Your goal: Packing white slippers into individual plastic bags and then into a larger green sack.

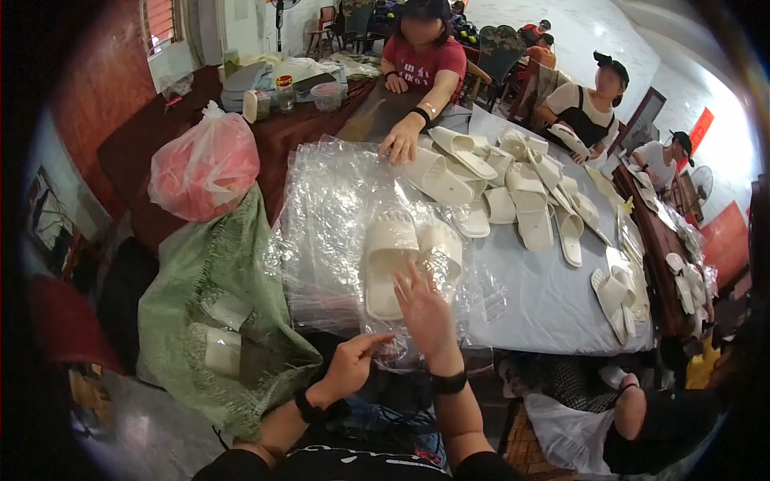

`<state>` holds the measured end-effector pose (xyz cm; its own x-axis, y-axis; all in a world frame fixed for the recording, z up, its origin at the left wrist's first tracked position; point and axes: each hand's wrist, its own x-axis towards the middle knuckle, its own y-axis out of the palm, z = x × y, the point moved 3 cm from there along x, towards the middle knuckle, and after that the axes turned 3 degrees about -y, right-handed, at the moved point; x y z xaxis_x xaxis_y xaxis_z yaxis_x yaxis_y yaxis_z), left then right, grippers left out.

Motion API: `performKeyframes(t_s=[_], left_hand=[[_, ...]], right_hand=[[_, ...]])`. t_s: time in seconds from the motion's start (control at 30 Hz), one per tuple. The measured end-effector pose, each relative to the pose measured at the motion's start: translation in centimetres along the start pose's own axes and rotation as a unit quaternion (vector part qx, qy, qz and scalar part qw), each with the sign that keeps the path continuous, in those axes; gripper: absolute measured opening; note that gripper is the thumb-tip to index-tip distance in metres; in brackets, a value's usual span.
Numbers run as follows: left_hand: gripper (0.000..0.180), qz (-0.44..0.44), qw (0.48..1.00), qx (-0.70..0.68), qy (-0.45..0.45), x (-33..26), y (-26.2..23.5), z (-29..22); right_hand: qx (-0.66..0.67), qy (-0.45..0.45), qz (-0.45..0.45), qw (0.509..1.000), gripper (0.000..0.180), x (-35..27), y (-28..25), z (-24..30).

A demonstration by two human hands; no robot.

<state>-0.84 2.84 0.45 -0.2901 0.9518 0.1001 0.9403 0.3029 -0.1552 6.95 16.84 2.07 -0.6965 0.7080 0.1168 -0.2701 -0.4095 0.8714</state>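
Note:
A pair of cream slippers (391, 240) lies on the table before me, with a clear plastic bag (481, 301) around and over it. My right hand (429, 317) is open, its fingers spread at the near end of the pair. Close to its left, my left hand (349, 370) is curled, its index finger and thumb at the bag's near edge. A stack of flat clear plastic bags (321, 216) lies beneath and to the left. Across the table, a co-worker's hand (401, 140) rests at another cream slipper (439, 178).
Loose cream slippers (529, 196) are heaped on the table's grey cover (545, 305). On my left hangs an open green woven sack (216, 280) holding packed items. Behind it sits a tied bag of something pink (204, 164). Several people work around the far and right sides.

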Motion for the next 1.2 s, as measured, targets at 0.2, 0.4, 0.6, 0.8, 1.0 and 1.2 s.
performKeyframes(t_s=[0.2, 0.4, 0.6, 0.8, 1.0, 1.2], left_hand=[[0.02, -0.069, 0.995, -0.066, -0.025, 1.8, -0.6, -1.8], [0.021, -0.07, 0.982, -0.161, -0.069, 1.6, -1.9, -2.7], [0.02, -0.039, 0.988, -0.151, -0.001, 0.3, -1.1, -5.5], [0.027, 0.054, 0.994, -0.086, 0.039, -0.9, -2.3, -5.9], [0.037, 0.065, 0.99, -0.038, 0.116, -1.6, -1.5, -7.5], [0.065, 0.006, 0.957, 0.279, 0.076, -4.0, -2.7, -8.9]], right_hand=[[-0.589, -0.096, 0.022, 0.802, 0.044, -10.6, 4.0, 4.4], [-0.85, -0.31, 0.044, 0.424, 0.081, -10.1, 7.3, 6.4], [-0.833, -0.306, 0.045, 0.459, 0.09, -7.8, 4.3, 4.8], [-0.922, -0.216, 0.035, 0.319, 0.08, -6.7, 6.9, 4.5], [-0.868, -0.284, 0.022, 0.406, 0.051, -5.8, 4.1, 4.0], [-0.801, -0.367, -0.062, 0.469, 0.042, -5.2, 2.1, 5.8]])
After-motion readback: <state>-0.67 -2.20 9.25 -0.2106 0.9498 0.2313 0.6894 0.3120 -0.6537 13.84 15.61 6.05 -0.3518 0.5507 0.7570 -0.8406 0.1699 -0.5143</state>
